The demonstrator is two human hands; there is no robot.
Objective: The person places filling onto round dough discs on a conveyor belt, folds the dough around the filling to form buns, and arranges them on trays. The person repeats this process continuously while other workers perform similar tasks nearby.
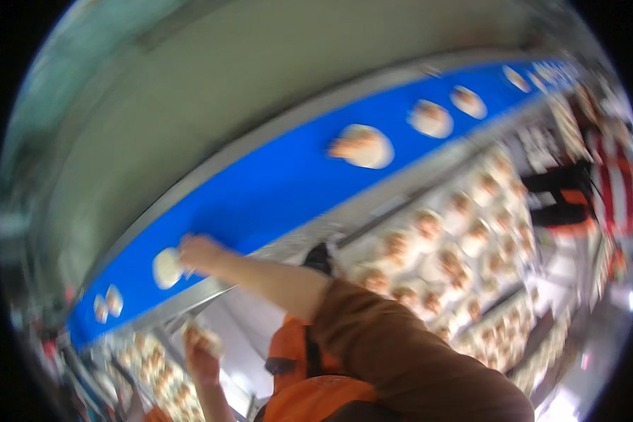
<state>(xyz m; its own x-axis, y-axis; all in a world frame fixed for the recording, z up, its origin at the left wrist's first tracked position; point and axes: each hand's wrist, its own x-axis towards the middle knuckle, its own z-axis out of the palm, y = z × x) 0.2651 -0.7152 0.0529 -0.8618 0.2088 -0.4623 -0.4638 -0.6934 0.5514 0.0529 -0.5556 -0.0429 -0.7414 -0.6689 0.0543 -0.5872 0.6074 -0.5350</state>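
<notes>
On the blue conveyor belt point(260, 190) lies a flat, pale dough round point(167, 269). My right hand point(202, 254), on the arm with the brown sleeve, is at this round's right edge, its blurred fingers closed and apparently pinching it. Below the belt's near edge, my left hand point(201, 362) holds a pale piece of dough point(207, 340) with brownish filling on it. Farther right along the belt lie a larger dough round point(369, 146) topped with orange-brown filling and another topped round point(431, 119). Motion blur hides the finer details of both hands.
Two small dough pieces point(114, 301) lie at the belt's left end. A large tray point(408, 264) of filled dough pieces stands right of my arm, another tray point(151, 369) at lower left. A person in red and white stripes point(615, 176) stands at far right.
</notes>
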